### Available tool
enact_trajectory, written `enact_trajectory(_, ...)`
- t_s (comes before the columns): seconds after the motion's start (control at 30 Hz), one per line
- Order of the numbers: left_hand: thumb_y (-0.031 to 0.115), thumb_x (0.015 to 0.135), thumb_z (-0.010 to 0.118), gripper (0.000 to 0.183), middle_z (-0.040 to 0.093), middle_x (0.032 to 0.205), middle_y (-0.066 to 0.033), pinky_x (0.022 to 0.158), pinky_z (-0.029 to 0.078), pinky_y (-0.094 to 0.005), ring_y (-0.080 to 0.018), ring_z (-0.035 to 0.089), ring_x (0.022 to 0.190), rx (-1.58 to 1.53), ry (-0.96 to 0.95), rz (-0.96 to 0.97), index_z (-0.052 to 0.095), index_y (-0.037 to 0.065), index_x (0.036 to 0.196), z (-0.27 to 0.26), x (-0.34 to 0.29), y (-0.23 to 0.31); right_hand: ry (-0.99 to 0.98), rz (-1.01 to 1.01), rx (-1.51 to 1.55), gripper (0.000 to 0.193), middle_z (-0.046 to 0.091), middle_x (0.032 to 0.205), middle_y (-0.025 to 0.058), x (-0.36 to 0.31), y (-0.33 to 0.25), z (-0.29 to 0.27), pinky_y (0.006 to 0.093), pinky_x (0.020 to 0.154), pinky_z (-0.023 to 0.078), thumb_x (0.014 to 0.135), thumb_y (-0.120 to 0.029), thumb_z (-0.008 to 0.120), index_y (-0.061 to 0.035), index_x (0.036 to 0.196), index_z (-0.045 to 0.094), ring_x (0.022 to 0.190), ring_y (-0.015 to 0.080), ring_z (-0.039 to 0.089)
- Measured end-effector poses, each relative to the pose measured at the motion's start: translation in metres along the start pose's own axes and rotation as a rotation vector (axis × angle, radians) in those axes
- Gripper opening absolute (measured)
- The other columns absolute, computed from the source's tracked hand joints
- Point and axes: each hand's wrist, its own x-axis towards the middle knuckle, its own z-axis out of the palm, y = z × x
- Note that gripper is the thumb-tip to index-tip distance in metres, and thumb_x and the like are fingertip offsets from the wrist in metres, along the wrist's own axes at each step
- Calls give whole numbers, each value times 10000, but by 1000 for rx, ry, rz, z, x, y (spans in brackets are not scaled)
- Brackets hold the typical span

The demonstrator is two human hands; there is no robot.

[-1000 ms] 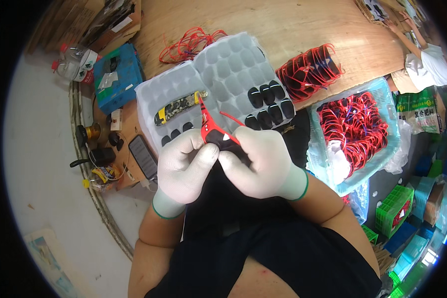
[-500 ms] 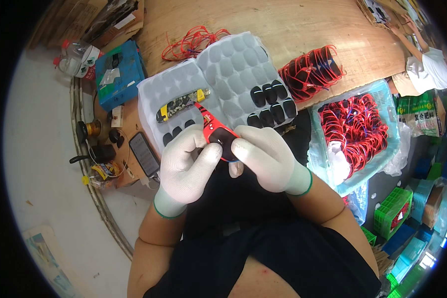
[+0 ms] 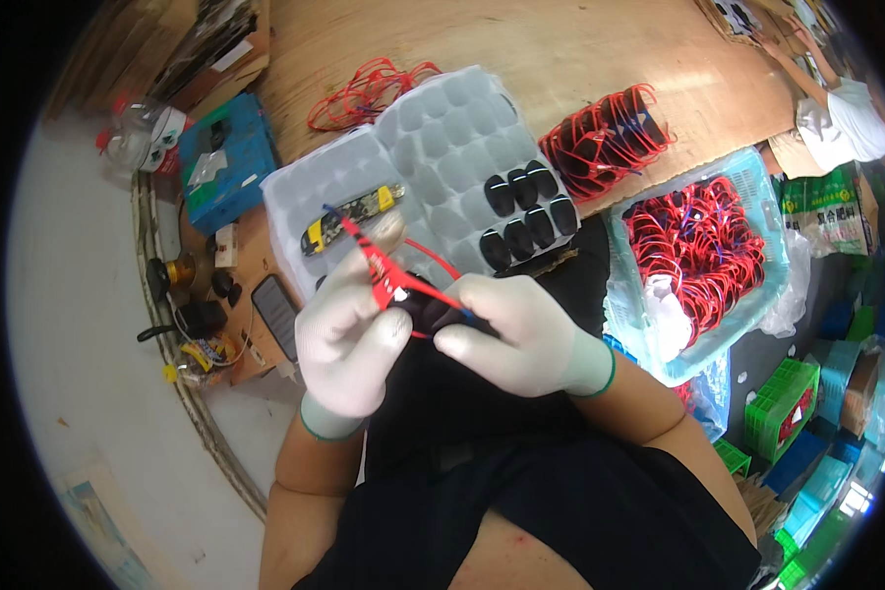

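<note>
Red board lifted clear between the two gloved hands

A second ago both hands were bunched tight over the work, low against the tray; now they have eased apart a little and the small red circuit board (image 3: 379, 275) stands out plainly between them. The left hand (image 3: 349, 344) pinches the board near its lower end, so it slants up past the fingertips. The right hand (image 3: 521, 334) is closed on a small black part (image 3: 433, 313) with thin red wires (image 3: 433, 285) running from the board to it. The work now sits in plain sight, seemingly turned for joining or checking.

Just beyond the hands lies the pale moulded tray (image 3: 442, 138) on the desk (image 3: 580, 49), with black caps (image 3: 526, 211) in its cups ahead of the right hand and a yellow-and-black board (image 3: 349, 216) ahead of the left. Further right sits a blue basket (image 3: 757, 197) of red wire coils
</note>
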Motion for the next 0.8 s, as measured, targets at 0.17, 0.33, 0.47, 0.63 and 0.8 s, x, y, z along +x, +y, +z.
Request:
enact_trajectory(0.17,122,898,709,188,596,1388,-316,1065,470,-460,-401,623,1260,84,-99,46,684,-58,945,5,14,-6,125,-211,-133,180,550,705,144,2,26,-7,476,661,442,873,-177,695,-58,846,563,675,404,572)
enact_trajectory(0.33,85,845,656,101,745,1106,-211,912,536,-360,-320,728,986,413,-408,-66,708,0,861,-5,84,-22,269,-253,-320,135,597,721,66,-1,53,-57,414,651,451,767,-54,757,-79,880,688,678,310,588)
enact_trajectory(0.47,265,1017,576,345,720,1084,-159,902,515,-363,-223,668,1013,853,-23,-193,669,-18,1191,-97,216,-122,583,77,-783,75,622,735,124,6,79,-170,421,622,525,841,-128,712,-78,870,663,683,298,659)
enact_trajectory(0.63,488,1028,498,605,591,1292,-360,1016,455,-450,-439,579,1205,729,-74,-612,563,-51,1295,-195,280,-280,863,407,-1080,308,699,876,263,27,207,-357,531,793,561,982,-323,576,-23,1017,635,894,454,688)
enact_trajectory(0.8,517,1010,564,581,654,1202,-209,905,499,-408,-331,615,1087,964,-217,-530,588,-11,1252,-223,284,-299,154,467,-1353,280,714,1018,197,34,249,-369,463,857,580,899,-281,650,-49,1056,670,992,383,705)
